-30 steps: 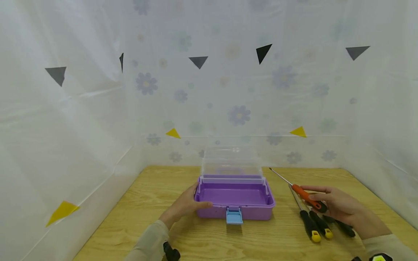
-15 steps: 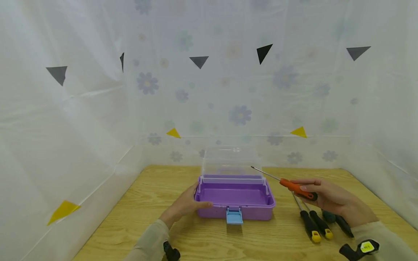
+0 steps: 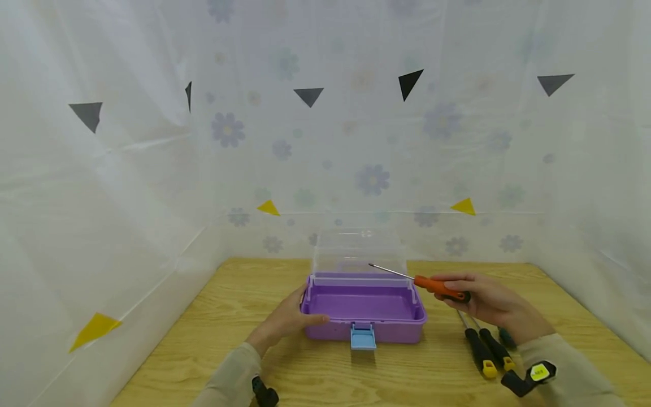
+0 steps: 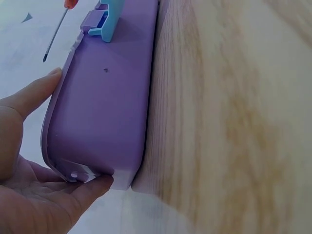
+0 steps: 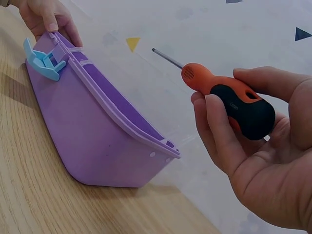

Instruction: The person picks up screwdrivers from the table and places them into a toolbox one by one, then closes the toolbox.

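A purple plastic toolbox (image 3: 333, 332) sits on the table with its clear lid (image 3: 361, 249) tipped back and its blue latch (image 3: 363, 337) hanging down. No items show inside its tray. My left hand (image 3: 282, 320) holds the box's left end, thumb (image 4: 36, 95) on the front rim and fingers against the side. In my right hand (image 3: 490, 302) is an orange and black screwdriver (image 5: 209, 82), pinched by the handle between thumb and fingers. Its shaft points left, above the box's right part. The right wrist view shows the tool raised clear of the rim (image 5: 124, 117).
Two black screwdrivers with yellow ends (image 3: 480, 353) lie on the wooden table (image 3: 203, 350) to the right. A dark green handle (image 3: 506, 337) is partly hidden by the right arm. A white flowered curtain (image 3: 371, 141) encloses the back and sides.
My right hand has carried the orange screwdriver leftward from above the other screwdrivers to the box, its shaft swinging closer to level. My left hand keeps its hold on the box.
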Motion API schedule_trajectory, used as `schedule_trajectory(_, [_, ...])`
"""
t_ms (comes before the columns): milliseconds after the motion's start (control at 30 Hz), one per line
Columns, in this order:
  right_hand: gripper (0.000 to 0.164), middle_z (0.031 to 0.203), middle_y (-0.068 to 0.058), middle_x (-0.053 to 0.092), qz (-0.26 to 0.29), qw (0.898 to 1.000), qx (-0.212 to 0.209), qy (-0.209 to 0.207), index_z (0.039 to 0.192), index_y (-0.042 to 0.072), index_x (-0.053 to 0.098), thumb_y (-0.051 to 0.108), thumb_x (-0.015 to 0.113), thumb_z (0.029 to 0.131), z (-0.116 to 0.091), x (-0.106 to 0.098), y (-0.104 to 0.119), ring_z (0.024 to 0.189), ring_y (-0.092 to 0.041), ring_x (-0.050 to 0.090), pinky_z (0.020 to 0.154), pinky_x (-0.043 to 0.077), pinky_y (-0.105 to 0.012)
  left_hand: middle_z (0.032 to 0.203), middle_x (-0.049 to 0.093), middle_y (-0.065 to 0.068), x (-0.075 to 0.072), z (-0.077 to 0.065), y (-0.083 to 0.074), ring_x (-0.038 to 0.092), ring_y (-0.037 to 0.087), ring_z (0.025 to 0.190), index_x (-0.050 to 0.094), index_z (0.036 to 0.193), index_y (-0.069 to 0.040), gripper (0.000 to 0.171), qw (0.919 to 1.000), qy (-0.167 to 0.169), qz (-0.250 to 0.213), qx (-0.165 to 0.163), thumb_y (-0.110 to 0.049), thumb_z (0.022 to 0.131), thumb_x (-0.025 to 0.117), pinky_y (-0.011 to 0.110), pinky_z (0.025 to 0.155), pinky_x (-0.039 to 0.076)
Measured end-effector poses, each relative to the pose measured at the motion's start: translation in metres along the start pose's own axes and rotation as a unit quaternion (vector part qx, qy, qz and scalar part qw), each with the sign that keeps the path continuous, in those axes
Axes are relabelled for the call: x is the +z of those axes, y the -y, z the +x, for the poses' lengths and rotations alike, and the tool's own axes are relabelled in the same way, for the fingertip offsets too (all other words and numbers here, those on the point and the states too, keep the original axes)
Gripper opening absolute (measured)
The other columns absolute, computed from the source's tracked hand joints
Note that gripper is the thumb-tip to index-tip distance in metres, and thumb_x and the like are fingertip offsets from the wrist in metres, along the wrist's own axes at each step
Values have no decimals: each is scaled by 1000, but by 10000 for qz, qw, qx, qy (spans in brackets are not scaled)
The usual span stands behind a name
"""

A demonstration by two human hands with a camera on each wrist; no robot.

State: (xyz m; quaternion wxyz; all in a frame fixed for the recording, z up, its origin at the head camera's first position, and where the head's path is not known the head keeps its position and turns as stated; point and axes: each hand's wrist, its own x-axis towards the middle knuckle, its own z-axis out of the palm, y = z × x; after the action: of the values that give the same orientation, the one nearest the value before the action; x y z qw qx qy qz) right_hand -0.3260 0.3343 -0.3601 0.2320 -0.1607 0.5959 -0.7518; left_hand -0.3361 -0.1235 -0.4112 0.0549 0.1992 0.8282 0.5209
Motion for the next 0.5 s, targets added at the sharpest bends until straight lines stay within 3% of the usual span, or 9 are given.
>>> schedule_trajectory(267, [34,137,-22,43,139,9998,-73,135,131,6,72,1,48,108,15,13,-3,117,-29,65,94,56,-29,158,39,27,1,-1,-1,40,46,142,22,163,-1,113,9998,-189,22,-48,-37,80,89,64,117,27])
schedule_trajectory(500, [32,134,-21,48,3,9997,-74,213,126,5,75,1,48,108,28,24,-6,112,-24,64,87,58,-25,161,33,26,1,-2,0,32,48,146,21,164,-1,114,9997,-210,-50,-141,-37,80,90,67,117,23])
